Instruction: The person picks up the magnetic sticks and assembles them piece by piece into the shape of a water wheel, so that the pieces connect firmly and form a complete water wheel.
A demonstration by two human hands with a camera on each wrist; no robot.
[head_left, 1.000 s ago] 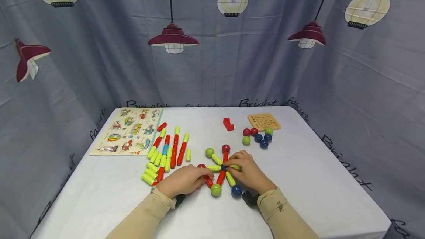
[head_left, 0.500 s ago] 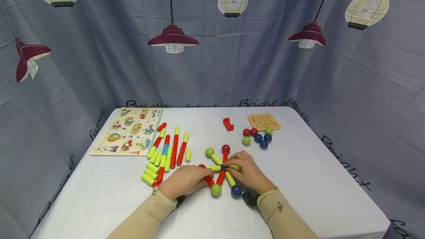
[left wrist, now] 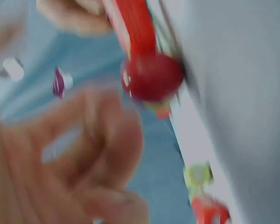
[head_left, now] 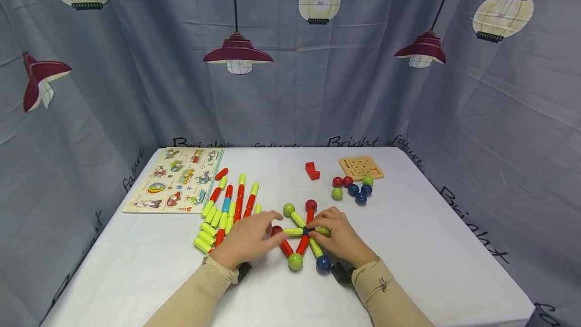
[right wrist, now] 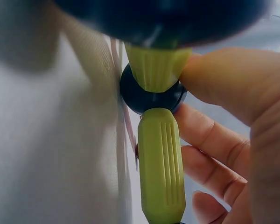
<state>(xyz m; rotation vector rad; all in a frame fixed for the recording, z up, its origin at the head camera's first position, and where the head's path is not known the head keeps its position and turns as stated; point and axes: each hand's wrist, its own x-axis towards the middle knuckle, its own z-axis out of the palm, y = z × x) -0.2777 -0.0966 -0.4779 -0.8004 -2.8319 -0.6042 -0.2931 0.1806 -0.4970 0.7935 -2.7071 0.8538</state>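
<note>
Blue ball [right wrist: 151, 101], right fingers [right wrist: 207, 130] pinching, left [head_left: 264, 219] parted

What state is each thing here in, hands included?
Ball-and-rod star: assembled around a dark blue hub ball
Left hand: fingers loosely bent, holding nothing
Right hand: gripping the star by its hub
Loose rods: grouped left of the star
Loose balls: clustered, no rods attached
Picture board: flat, pictures up
Small wooden board: flat
Red block: lying apart

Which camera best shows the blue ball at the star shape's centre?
Right wrist: the central blue ball looks large there, between two green rods. Head shows it small, by the right hand; left wrist doesn't clearly show it.
</note>
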